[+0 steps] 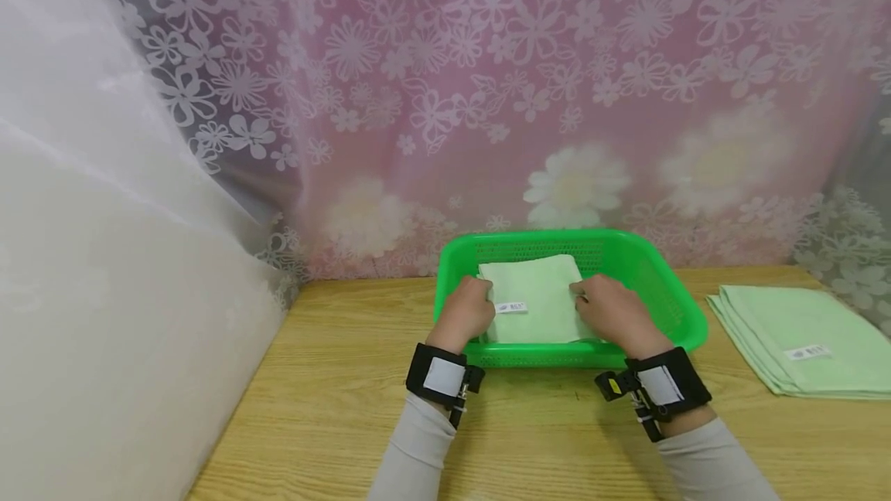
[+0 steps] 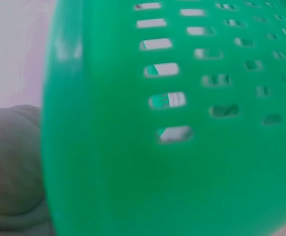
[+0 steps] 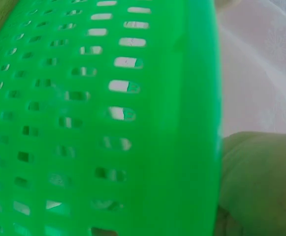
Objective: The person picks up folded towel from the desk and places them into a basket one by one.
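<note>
The step in hand looks like settling the folded cloth (image 1: 539,304) inside the green basket (image 1: 675,277). To do it well, work both sides together: keep your left hand (image 1: 462,311) and right hand (image 1: 616,314) at the same height above the basket's floor, so the folded layers stay level. A light pinch should be enough; the fabric looks soft, and a hard pull outward could drag the top layer off the ones beneath. Watch the basket's near rim, since your wrists cross over it and a bump there could shift the basket. If you want the cloth square, judge it against the basket's left wall, then smooth the corners before letting go.

The cloth lies between your 2 hands, toward the left part of the basket, with its white label (image 1: 511,308) facing up near your left fingers. Your left fingers are curled in at its left edge and appear to pinch it; your right thumb and fingers close on its right edge, with hardly any gap. Both wrist views are mostly filled by the basket's slotted wall, so they hide your fingertips, and you cannot tell from them how firm either hold is. Nor can you tell whether the cloth's underside touches the basket's floor. A second pile of folded green cloth (image 1: 814,331) lies on the worktop (image 1: 334,377), right of the basket.
</note>
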